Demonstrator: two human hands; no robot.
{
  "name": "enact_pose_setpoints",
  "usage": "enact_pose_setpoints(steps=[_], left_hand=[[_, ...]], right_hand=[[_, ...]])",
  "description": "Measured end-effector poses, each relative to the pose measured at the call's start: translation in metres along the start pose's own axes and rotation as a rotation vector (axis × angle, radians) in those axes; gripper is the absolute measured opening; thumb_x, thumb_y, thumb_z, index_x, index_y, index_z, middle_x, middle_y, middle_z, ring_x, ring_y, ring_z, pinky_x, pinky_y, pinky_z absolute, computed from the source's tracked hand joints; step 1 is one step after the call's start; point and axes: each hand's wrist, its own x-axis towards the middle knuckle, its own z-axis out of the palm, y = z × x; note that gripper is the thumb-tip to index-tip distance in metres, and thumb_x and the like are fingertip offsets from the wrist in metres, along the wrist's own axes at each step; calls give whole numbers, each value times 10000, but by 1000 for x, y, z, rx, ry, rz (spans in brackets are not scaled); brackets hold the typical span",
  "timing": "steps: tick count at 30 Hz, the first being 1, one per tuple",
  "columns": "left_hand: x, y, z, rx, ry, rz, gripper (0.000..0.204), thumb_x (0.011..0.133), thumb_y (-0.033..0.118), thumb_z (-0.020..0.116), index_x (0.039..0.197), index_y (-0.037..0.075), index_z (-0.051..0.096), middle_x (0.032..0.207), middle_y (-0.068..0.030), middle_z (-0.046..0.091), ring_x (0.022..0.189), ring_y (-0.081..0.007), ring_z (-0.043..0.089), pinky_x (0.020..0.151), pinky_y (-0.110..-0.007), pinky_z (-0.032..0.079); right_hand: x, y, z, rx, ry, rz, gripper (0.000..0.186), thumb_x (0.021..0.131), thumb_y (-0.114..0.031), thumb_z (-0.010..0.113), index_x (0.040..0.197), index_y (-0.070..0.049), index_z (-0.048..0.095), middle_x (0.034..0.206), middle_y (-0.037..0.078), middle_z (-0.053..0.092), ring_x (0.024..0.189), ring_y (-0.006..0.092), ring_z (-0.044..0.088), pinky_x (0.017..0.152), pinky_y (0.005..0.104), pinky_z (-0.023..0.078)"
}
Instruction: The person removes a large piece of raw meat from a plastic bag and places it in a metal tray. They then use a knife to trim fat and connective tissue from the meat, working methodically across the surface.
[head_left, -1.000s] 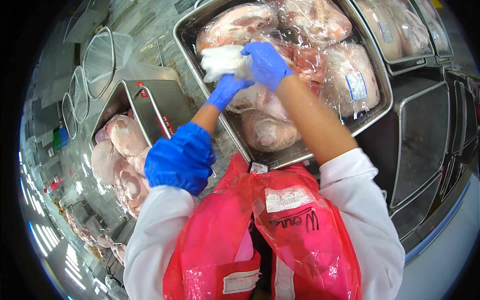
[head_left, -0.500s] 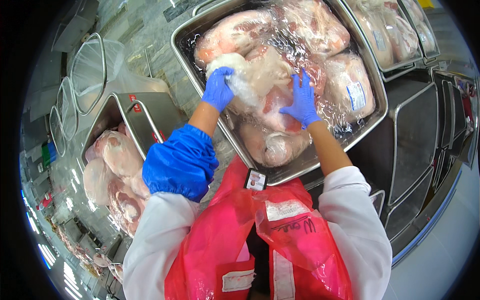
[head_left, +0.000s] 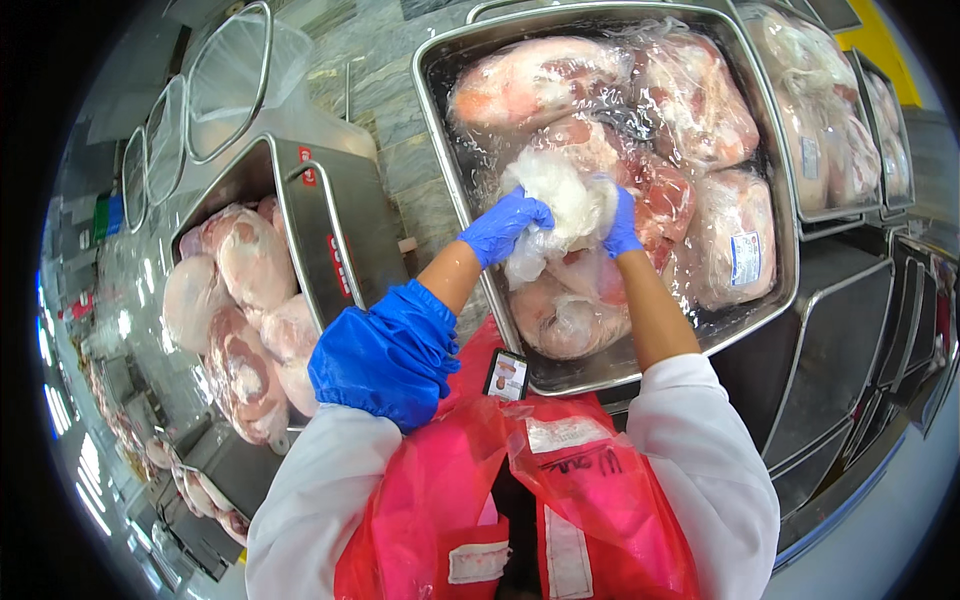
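In the head view, my blue-gloved left hand (head_left: 508, 227) is closed on a bunched, clear plastic bag (head_left: 562, 192). On the bag's other side, my right hand (head_left: 622, 222) grips it too, its fingers partly hidden by the plastic. Below the bag, a large unwrapped piece of raw meat (head_left: 660, 205) lies in a steel tub (head_left: 437, 125) with liquid in it. Several plastic-wrapped pieces surround it, among them a wrapped cut (head_left: 735, 235) with a white and blue label at the right and a pale wrapped piece (head_left: 560, 325) at the near side.
A steel bin (head_left: 345, 230) full of bare meat pieces (head_left: 255, 262) stands to my left. Behind it, clear plastic liners (head_left: 245, 65) hang on metal hoops. More tubs with wrapped meat (head_left: 810, 95) line the far right, beside dark steel carts (head_left: 840, 330).
The plastic, spread over the meat before, is now gathered into a bunch. My hands have come closer together on it, and more red meat shows. The view has shifted a little to the left.
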Motion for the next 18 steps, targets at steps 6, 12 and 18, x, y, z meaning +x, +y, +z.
enact_pose_setpoints(steps=[6, 12, 18], left_hand=[[16, -32, -39, 520, 487, 388, 774, 692, 195, 657, 1307, -45, 253, 1253, -187, 410, 1163, -268, 417, 983, -347, 349], [-26, -42, 13, 1171, 221, 697, 1058, 608, 385, 727, 1364, -64, 139, 1374, -267, 249, 1276, -361, 283, 1054, -379, 255], [-28, -47, 71, 743, 192, 258, 706, 721, 283, 662, 1305, 57, 335, 1108, -244, 552, 1018, -366, 546, 884, -402, 420]], right_hand=[[-42, -4, -23, 633, 208, 271, 374, 773, -172, 605, 1081, 6, 491, 1015, 107, 561, 928, 198, 542, 843, 314, 434], [-93, 8, -39, 456, 381, 182, 476, 781, -212, 547, 1188, 3, 423, 1140, 136, 493, 1064, 242, 467, 948, 366, 362], [-118, 78, -56, -187, 271, -69, 427, 848, -203, 505, 1203, 19, 421, 1171, 146, 501, 1048, 254, 507, 916, 349, 420]])
